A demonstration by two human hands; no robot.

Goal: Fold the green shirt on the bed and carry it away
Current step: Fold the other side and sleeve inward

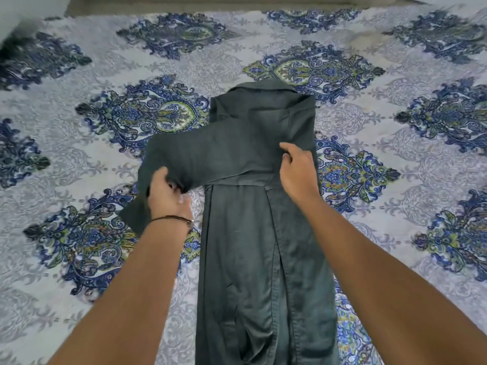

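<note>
The dark green shirt (261, 246) lies lengthwise on the bed, collar at the far end, its sides folded in to a narrow strip. One sleeve crosses the chest toward the left and hangs off the strip. My left hand (168, 196) grips that sleeve near the cuff, lifting it a little off the sheet. My right hand (297, 169) rests on the shirt at the right chest, fingers spread and pressing the cloth down, with nothing held.
The bed sheet (395, 122) is pale grey with blue and green paisley medallions and stretches on every side of the shirt. A beige headboard or wall edge (210, 3) runs along the far side.
</note>
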